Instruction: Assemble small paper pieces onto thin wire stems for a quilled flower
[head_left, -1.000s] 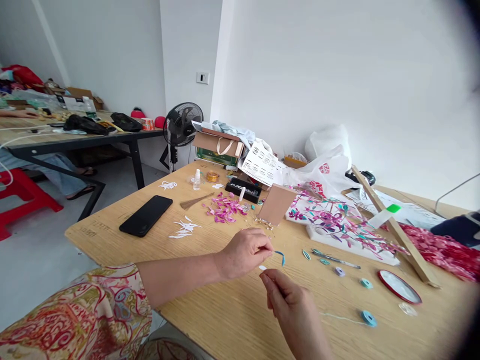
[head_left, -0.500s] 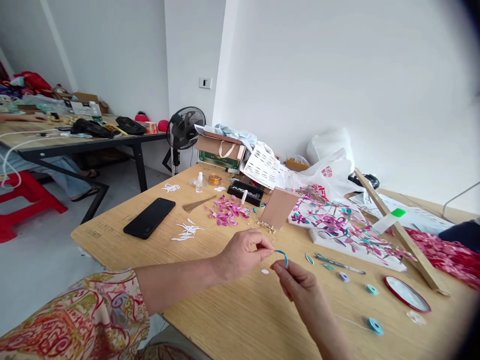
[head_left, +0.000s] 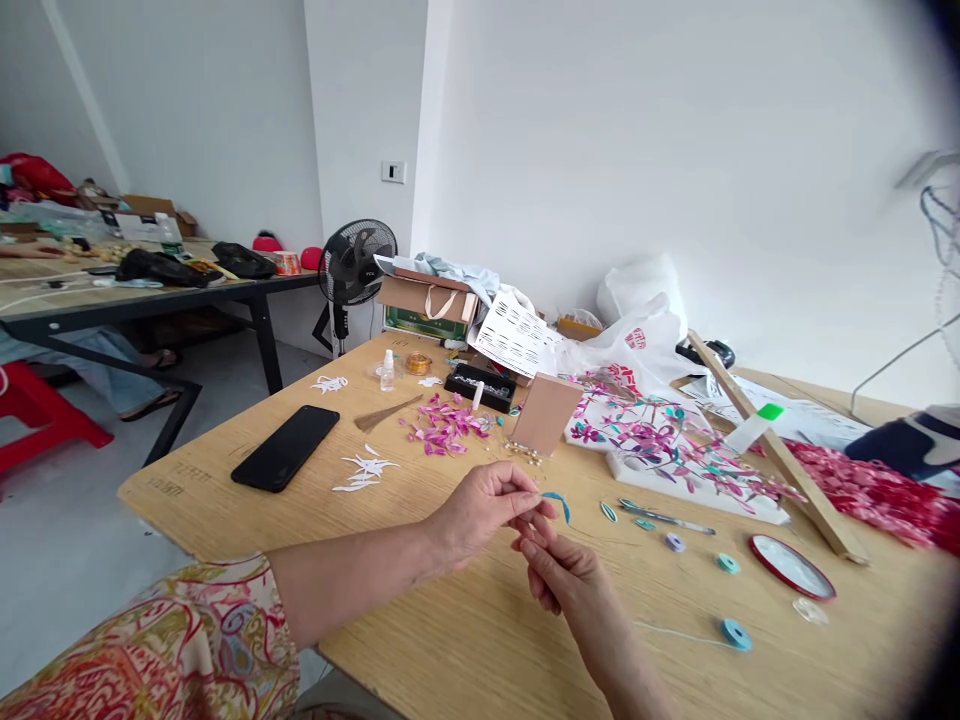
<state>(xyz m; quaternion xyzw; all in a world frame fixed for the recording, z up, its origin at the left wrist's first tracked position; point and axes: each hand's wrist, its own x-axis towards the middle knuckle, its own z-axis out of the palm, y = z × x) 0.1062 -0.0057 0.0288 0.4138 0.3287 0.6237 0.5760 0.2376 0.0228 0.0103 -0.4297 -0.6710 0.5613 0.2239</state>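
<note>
My left hand (head_left: 491, 505) pinches one end of a narrow, curved blue thread-wrapped strip (head_left: 557, 499) between thumb and fingertips. Its free end bends down to the right, and a thin wire or thread seems to trail off it. Just below, my right hand (head_left: 564, 572) is closed, thumb against fingers, close to the left fingertips; whatever it grips is too small to make out. To the right lie small teal leaf-shaped pieces (head_left: 608, 512), tweezers (head_left: 667, 517), a lilac thread spool (head_left: 675, 542), a teal spool (head_left: 727, 563) and a blue spool (head_left: 736, 634) with loose thread.
Pink petals (head_left: 448, 424), white cut pieces (head_left: 364, 470) and a black phone (head_left: 286, 447) lie to the left. Finished-looking flower sprays (head_left: 675, 440) rest on white foam, beside a wooden bar (head_left: 780, 450). A red-rimmed oval (head_left: 792, 566) lies at right. A fan (head_left: 356, 262) stands behind.
My right hand has left the strip's lower end and moved down and left, below the left fingertips. My left hand still holds the strip. The view has turned slightly right.
</note>
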